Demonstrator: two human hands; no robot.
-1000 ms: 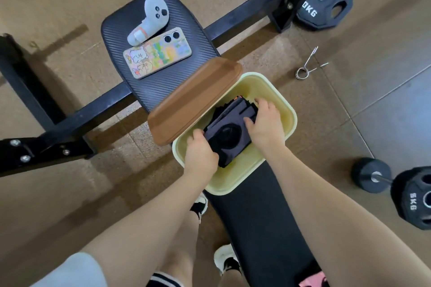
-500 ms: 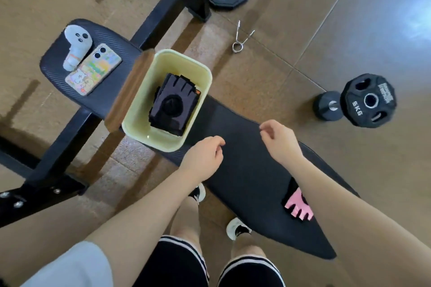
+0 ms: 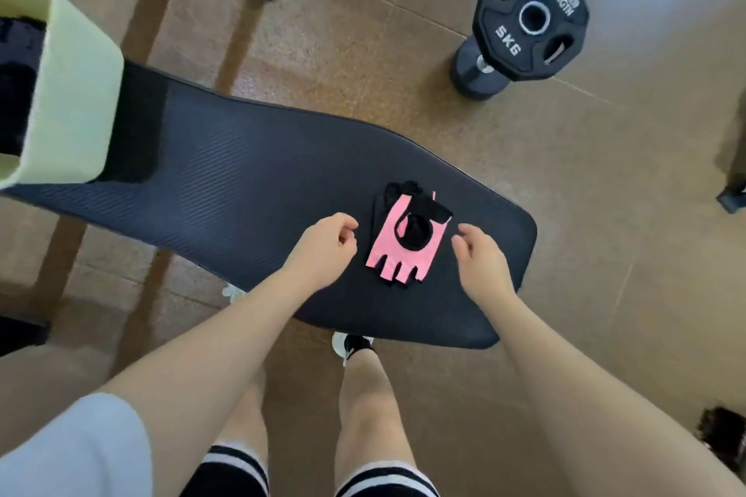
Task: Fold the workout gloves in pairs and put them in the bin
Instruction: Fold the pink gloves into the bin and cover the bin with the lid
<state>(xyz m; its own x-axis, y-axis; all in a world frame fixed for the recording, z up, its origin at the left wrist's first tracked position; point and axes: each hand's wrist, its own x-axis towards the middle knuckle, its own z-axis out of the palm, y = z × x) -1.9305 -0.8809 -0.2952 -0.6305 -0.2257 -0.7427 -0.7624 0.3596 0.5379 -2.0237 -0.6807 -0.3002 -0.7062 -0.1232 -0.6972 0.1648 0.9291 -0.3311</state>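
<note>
Pink glove (image 3: 403,250) fingers toward viewer, left hand (image 3: 321,250) and right hand (image 3: 480,262) loosely curled, holding nothing

Pink-and-black glove (image 3: 403,244), black ribbed bench pad (image 3: 250,182), pale yellow bin (image 3: 76,93), black weight plate (image 3: 531,18), white-striped black shorts (image 3: 238,468)

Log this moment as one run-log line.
left hand: open, beside pink gloves | right hand: open, beside them | gloves: on bench | bin: far end

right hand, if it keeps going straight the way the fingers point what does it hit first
Most likely the pink glove: the right hand points up and left at its near edge on the bench pad. Its height above the pad is unclear.
</note>
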